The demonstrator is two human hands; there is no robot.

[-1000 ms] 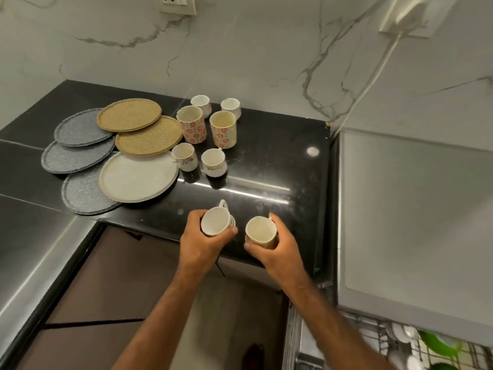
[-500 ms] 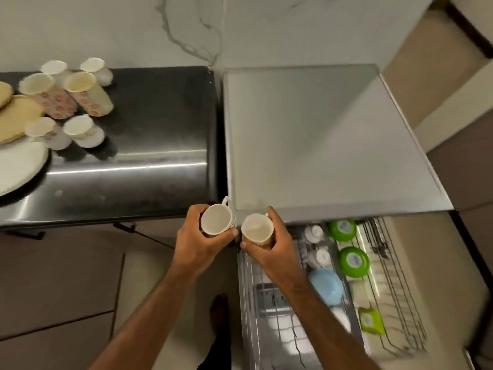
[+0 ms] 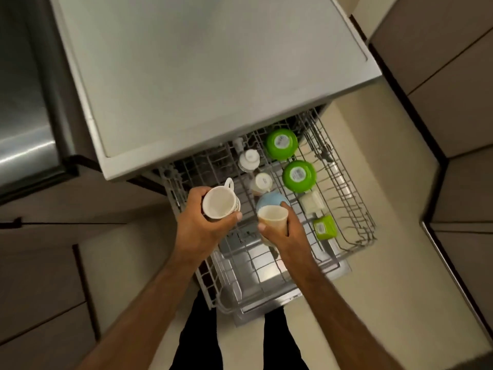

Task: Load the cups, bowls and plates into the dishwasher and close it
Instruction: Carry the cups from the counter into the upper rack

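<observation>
My left hand (image 3: 202, 225) grips a white cup with a handle (image 3: 220, 201), mouth up, above the left part of the pulled-out wire rack (image 3: 354, 209) of the dishwasher (image 3: 208, 76). My right hand (image 3: 282, 231) holds a second, cream cup (image 3: 272, 216) upright over the middle of the rack. Inside the rack lie two green bowls (image 3: 281, 144) (image 3: 298, 175), a blue bowl (image 3: 269, 201) partly hidden by the cream cup, two upturned white cups (image 3: 249, 158) (image 3: 262, 182), a cream container (image 3: 312, 202) and a small green container (image 3: 324, 227).
The dishwasher's grey top fills the upper middle of the view. A shiny dark counter edge (image 3: 29, 145) lies at the left. Brown cabinet fronts (image 3: 40, 289) stand to the left and right, with pale floor (image 3: 386, 289) around the rack. My dark trouser legs (image 3: 197, 335) show below the rack.
The view has swung from the counter with plates and cups down to the dishwasher. Both hands carried their cups from beside the counter edge to above the pulled-out rack.
</observation>
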